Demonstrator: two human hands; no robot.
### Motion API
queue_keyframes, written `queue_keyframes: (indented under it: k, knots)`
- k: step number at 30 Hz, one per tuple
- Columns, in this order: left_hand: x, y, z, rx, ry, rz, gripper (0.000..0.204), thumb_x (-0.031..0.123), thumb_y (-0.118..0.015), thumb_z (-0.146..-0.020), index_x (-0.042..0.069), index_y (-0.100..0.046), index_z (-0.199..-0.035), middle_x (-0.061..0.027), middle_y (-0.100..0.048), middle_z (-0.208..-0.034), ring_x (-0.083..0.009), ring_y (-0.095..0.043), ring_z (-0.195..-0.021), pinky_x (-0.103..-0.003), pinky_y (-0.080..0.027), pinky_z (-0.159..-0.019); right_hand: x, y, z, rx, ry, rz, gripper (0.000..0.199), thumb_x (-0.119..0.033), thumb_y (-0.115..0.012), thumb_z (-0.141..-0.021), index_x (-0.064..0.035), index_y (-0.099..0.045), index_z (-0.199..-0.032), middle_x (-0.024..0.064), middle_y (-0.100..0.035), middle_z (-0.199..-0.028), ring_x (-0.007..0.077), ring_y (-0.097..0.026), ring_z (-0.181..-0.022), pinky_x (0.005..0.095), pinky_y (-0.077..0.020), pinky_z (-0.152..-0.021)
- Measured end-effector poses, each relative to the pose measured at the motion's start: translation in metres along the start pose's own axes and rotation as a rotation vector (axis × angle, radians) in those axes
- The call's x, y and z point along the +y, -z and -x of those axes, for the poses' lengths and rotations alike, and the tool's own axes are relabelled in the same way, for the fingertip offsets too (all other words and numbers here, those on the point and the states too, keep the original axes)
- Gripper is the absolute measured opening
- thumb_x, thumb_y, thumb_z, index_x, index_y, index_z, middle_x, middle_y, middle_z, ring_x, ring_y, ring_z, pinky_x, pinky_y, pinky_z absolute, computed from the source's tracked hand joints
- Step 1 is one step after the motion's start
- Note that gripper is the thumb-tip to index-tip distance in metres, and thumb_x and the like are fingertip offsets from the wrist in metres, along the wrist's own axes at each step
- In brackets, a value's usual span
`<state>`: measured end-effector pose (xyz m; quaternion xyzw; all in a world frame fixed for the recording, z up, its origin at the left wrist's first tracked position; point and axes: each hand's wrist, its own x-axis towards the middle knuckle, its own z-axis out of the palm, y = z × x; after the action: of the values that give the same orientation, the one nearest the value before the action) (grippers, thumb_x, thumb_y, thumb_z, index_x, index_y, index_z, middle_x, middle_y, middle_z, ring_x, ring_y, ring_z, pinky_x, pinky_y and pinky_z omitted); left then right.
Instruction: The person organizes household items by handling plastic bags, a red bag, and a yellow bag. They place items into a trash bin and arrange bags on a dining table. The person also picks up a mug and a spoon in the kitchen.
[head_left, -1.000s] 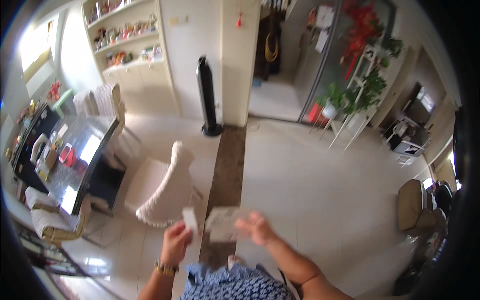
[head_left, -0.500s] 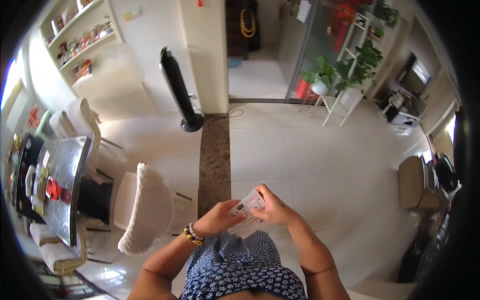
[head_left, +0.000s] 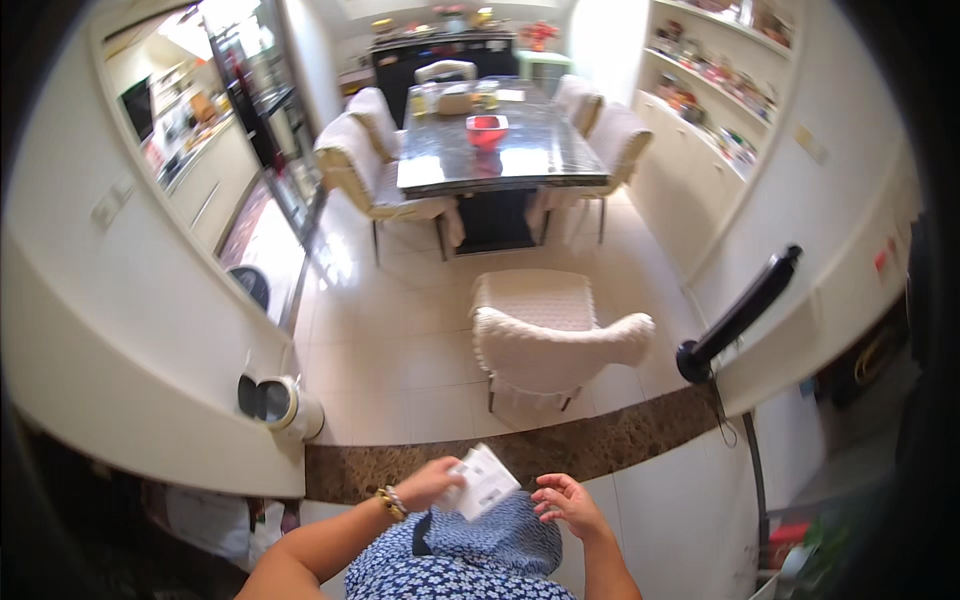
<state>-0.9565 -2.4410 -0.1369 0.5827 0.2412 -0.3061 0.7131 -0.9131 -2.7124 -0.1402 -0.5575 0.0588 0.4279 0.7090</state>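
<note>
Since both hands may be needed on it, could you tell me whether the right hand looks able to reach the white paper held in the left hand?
Probably yes: the right hand hovers open beside the white paper in the left hand, nothing between them.

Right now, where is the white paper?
In the head view, the white paper is low in the middle, held in the left hand. The open right hand is just beside it, and the cream chair stands on the floor ahead.
</note>
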Motion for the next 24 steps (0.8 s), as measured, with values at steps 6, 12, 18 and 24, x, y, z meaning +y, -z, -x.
queue_keyframes:
  k: [6,12,18,24]
  knots:
    - [-0.094,0.163,0.035,0.428,-0.241,0.78,0.021,0.001,-0.049,-0.078,0.0,-0.049,-0.099,-0.0128,-0.058,-0.095,-0.0233,-0.059,-0.083,-0.037,-0.049,-0.073,-0.005,-0.091,-0.081,-0.206,-0.158,0.292,0.026,-0.015,-0.056,-0.083,-0.0035,-0.049,-0.105,0.0082,-0.058,-0.088,0.0133,-0.058,-0.072,0.0248,-0.0493,-0.062]
    - [-0.172,0.313,0.024,0.604,-0.303,1.122,0.027,0.001,-0.043,-0.082,-0.007,-0.047,-0.107,-0.0165,-0.057,-0.104,-0.0282,-0.057,-0.094,-0.04,-0.047,-0.081,0.001,-0.191,-0.18,-0.244,-0.297,0.428,0.026,-0.014,-0.057,-0.083,-0.0031,-0.049,-0.105,0.0064,-0.058,-0.082,0.0109,-0.056,-0.068,0.0227,-0.0476,-0.059]
    - [-0.221,0.442,0.009,0.88,-0.168,1.229,0.026,-0.001,-0.046,-0.08,-0.006,-0.049,-0.105,-0.0157,-0.057,-0.103,-0.0282,-0.057,-0.092,-0.042,-0.046,-0.079,-0.008,-0.33,-0.27,-0.29,-0.392,0.54,0.027,-0.012,-0.056,-0.083,-0.0012,-0.047,-0.106,0.0068,-0.056,-0.084,0.0111,-0.055,-0.07,0.0229,-0.0467,-0.06]
    - [-0.229,0.567,-0.023,1.043,-0.078,1.49,0.026,-0.003,-0.042,-0.082,-0.006,-0.048,-0.107,-0.0151,-0.057,-0.103,-0.0284,-0.057,-0.091,-0.044,-0.047,-0.079,-0.05,-0.4,-0.341,-0.297,-0.426,0.688,0.03,-0.013,-0.057,-0.082,-0.0004,-0.047,-0.108,0.0079,-0.059,-0.084,0.0125,-0.057,-0.073,0.0233,-0.0463,-0.063]
